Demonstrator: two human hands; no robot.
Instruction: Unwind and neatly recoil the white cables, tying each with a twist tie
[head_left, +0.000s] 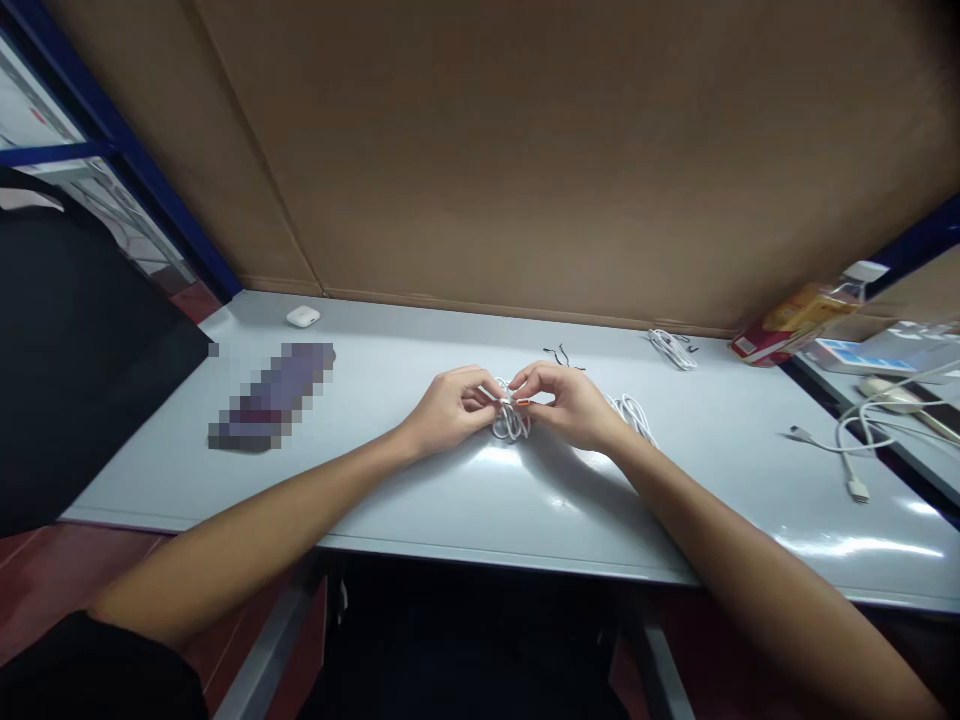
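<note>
The white cable bundle [510, 428] was between the two hands, low over the grey table [450, 510] and just in front of the body, perhaps because there both forearms could reach it equally. The left hand [450, 410] was nearly closed, its thumb and forefinger pinching the bundle from one side, which seemed to keep the loops together. The right hand [574, 408] was also nearly closed, and its fingertips had hold of the same bundle from the other side, with the orange-marked connector [523, 402] at them (whether they pressed the connector itself, I cannot tell). Such a grip from two sides probably stopped the loops from turning. Just beside the right hand, partly behind it, lay a second white coil [634, 418], and beyond this hand were some thin dark ties [559, 355], near enough, I think, for an easy reach. Farther to the right of the hands, a third white coil [673, 349] rested toward the cardboard panel [487, 180], with a bottle [799, 320] and loose white cables [855, 450] well apart from the fingers. Left of the left hand were a small white case [303, 317] and a blurred object [274, 400], placed where they did not crowd the fingers.
</note>
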